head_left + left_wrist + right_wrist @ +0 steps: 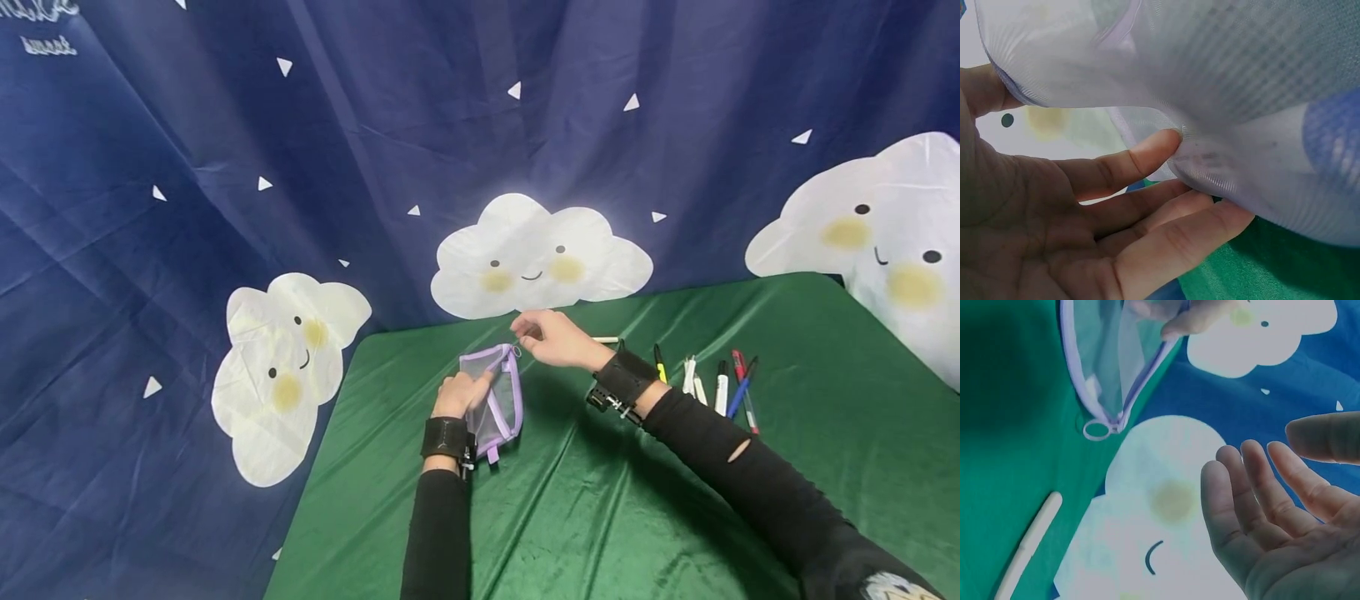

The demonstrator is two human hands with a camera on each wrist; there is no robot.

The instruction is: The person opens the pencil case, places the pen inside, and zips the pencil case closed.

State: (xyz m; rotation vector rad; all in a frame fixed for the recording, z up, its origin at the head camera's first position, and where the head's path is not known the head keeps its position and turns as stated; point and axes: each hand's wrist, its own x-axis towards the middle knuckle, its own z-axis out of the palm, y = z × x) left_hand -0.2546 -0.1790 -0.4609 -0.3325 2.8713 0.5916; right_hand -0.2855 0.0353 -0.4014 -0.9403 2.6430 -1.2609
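A see-through mesh pencil pouch point(504, 404) with lilac trim stands on the green cloth, its zipped side unfastened. My left hand point(456, 393) grips it by its left side. In the left wrist view, the left fingers point(1154, 153) press against the mesh, and the thumb lies at the upper rim. My right hand point(558, 340) hovers just right of the pouch's far end, close to the ring-shaped zip pull point(1096, 430). Nothing is between the right fingers point(1260, 494), which are loosely bent and spread from the thumb.
Right of the pouch lies a slim white pen point(1029, 547), partly behind the right wrist in the head view. Farther right are a yellow highlighter point(660, 364), white pens point(689, 375), a white marker point(722, 387), a red pen point(739, 365) and a blue pen point(738, 398). A cloud-patterned curtain point(420, 108) hangs behind.
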